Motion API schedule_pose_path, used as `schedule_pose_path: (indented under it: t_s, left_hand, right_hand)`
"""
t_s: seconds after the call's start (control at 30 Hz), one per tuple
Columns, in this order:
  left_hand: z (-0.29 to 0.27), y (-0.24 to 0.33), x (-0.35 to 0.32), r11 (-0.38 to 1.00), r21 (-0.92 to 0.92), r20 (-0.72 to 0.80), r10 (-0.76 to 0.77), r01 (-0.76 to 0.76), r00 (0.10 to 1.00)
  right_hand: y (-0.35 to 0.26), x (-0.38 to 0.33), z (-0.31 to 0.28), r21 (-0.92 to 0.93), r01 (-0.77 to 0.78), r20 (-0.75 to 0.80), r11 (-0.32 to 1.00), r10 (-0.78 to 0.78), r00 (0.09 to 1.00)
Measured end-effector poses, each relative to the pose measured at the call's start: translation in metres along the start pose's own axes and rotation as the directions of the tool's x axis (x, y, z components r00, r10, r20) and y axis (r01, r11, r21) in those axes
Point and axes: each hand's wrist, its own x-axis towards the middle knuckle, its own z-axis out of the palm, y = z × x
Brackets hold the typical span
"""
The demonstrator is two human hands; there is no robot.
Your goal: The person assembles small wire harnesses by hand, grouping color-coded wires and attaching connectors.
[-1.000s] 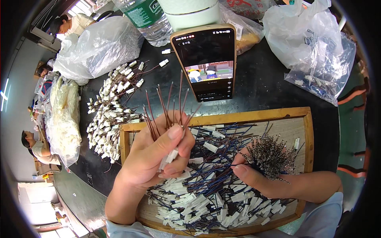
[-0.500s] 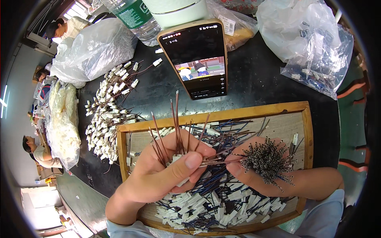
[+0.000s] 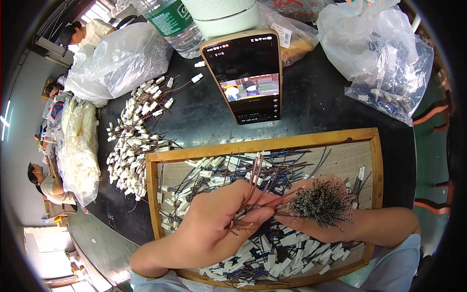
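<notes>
Over the wooden tray, my left hand (image 3: 209, 221) is closed on several thin brown wires (image 3: 254, 181), which poke up and out between its fingers. Its thumb and fingertips meet the wires close to my right hand (image 3: 335, 229). That hand is closed round a thick wire bundle (image 3: 320, 202), whose many dark metal-tipped ends fan out toward me. My fingers hide the far part of the bundle. Beneath both hands, the wood-framed tray (image 3: 262, 144) holds many white connectors (image 3: 287, 253) with blue and brown wires, lying in a loose heap.
Left of the tray lies a pile of white connectors on brown wires (image 3: 134, 141). A phone (image 3: 245, 78) stands upright behind the tray, against a pale green container (image 3: 226, 19). Plastic bags (image 3: 374, 44), a water bottle (image 3: 172, 24) and people (image 3: 48, 185) farther left surround the black table (image 3: 316, 97).
My left hand has turned palm-down and moved slightly right and down, closer to my right hand. The wires in it, formerly fanned upright, are now gathered. My right hand stays nearly still.
</notes>
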Motion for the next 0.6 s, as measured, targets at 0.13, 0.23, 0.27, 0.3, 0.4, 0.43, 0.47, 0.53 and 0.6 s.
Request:
schedule_pose_path:
  t_s: [0.13,0.23,0.27,0.3,0.4,0.43,0.47,0.53,0.6]
  left_hand:
    - [-0.007,0.001,-0.001,1.000,0.027,-0.015,0.007,-0.007,1.000]
    - [-0.021,-0.005,-0.005,0.997,-0.069,-0.130,-0.026,0.017,0.991]
    - [-0.024,-0.006,-0.005,0.997,-0.069,-0.129,-0.025,0.016,0.991]
    - [-0.027,-0.005,-0.005,0.985,-0.149,-0.140,-0.103,0.082,0.985]
    - [-0.035,-0.005,-0.002,0.953,-0.250,-0.105,-0.200,0.169,0.974]
    - [-0.042,-0.008,-0.001,0.941,-0.274,-0.017,-0.210,0.198,0.978]
    - [-0.046,-0.012,0.001,0.928,-0.293,0.072,-0.217,0.228,0.974]
    - [-0.050,-0.020,0.004,0.853,-0.496,0.017,-0.180,0.165,0.984]
    - [-0.053,-0.029,0.009,0.735,-0.673,-0.044,-0.156,0.086,0.987]
  right_hand:
    - [-0.008,0.004,-0.004,-0.114,-0.017,0.101,0.993,0.028,0.994]
    - [-0.011,0.006,0.001,-0.078,-0.066,-0.250,0.995,0.044,0.967]
    - [-0.018,0.009,-0.009,-0.196,-0.224,-0.140,0.955,0.199,0.970]
    - [-0.023,0.012,-0.015,-0.326,-0.356,-0.046,0.876,0.361,0.931]
    - [-0.021,0.013,-0.006,0.120,-0.399,-0.233,0.909,0.416,0.879]
    - [-0.021,0.013,-0.005,0.119,-0.398,-0.230,0.909,0.416,0.880]
    - [-0.022,0.013,-0.005,0.190,-0.420,-0.257,0.888,0.458,0.851]
    - [-0.026,0.014,-0.008,0.260,-0.435,-0.280,0.862,0.498,0.821]
    - [-0.033,0.019,-0.019,0.259,-0.558,-0.118,0.788,0.599,0.792]
